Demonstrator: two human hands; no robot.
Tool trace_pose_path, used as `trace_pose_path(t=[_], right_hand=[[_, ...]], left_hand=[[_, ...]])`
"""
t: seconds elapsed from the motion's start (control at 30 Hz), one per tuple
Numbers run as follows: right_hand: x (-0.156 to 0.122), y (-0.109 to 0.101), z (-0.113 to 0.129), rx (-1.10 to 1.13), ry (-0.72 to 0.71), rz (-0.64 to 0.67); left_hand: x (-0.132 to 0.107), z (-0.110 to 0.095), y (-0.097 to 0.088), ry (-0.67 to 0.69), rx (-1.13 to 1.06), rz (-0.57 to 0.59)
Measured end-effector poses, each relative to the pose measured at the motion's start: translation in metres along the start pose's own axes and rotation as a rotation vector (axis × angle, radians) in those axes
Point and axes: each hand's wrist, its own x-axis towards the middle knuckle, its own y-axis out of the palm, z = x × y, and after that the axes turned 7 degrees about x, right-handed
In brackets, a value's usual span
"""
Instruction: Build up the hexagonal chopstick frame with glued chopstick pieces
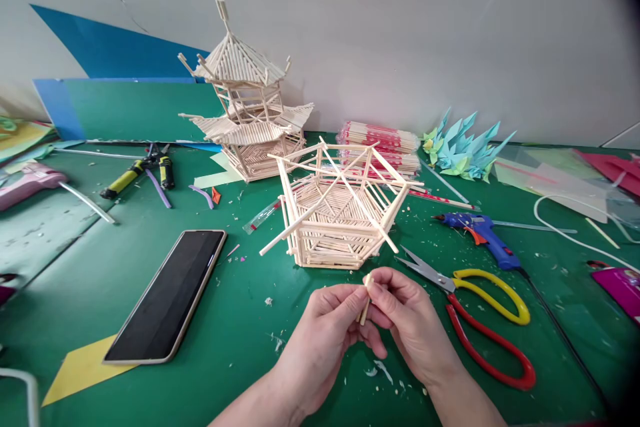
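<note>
Short wooden sticks (365,313) are pinched between my two hands, low over the green table. My left hand (327,327) grips them with thumb and fingers from the left. From the right, my right hand (407,317) closes on their upper end, where a pale tip shows by the thumbs. Just beyond my hands stands an open six-sided stick frame (345,213), with long sticks crossed over its top. Scissors (445,283) with one yellow and one red handle lie beside my right hand, blades apart.
A finished-looking stick pagoda (245,127) stands behind. Left lie a phone (167,297), pliers (143,170) and a pink glue gun (35,183). Right are a blue glue gun (480,237) with its cord, wrapped stick bundles (380,140) and folded blue paper (465,147).
</note>
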Motion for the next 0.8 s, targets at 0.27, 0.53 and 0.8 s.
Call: trace_pose_path(t=[0.27, 0.53, 0.8], right_hand=[[-0.002, 0.003, 0.0, 0.01, 0.014, -0.04], [-0.001, 0.004, 0.0, -0.001, -0.013, -0.067], [-0.005, 0.006, -0.002, -0.018, -0.028, 0.022]], left_hand=[[-0.005, 0.002, 0.001, -0.005, -0.032, 0.057], [-0.006, -0.002, 0.004, -0.02, -0.009, 0.05], [-0.006, 0.01, 0.002, 0.046, 0.022, -0.007]])
